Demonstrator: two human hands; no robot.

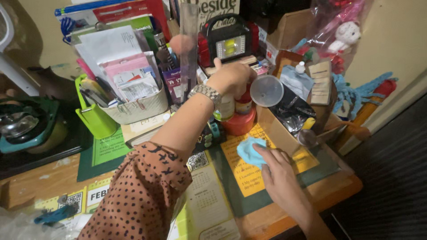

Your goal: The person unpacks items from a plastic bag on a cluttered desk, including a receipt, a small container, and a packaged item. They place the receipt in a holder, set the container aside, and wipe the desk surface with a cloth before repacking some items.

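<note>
Left of the red lamp, a white basket holds pink and white paper packets, and a green cup stands beside it. Below the lamp, the left hand closes around bottles whose tops it hides. Further below, the right hand presses a blue cloth flat onto a yellow card; the forearm is cut off.

One head-worn camera supplies the only view. It looks steeply down and forward over the surface from the near edge, tilted slightly. It sits close: the left forearm fills the lower centre. The frame faces the wall behind the clutter; the floor shows at the right.
</note>
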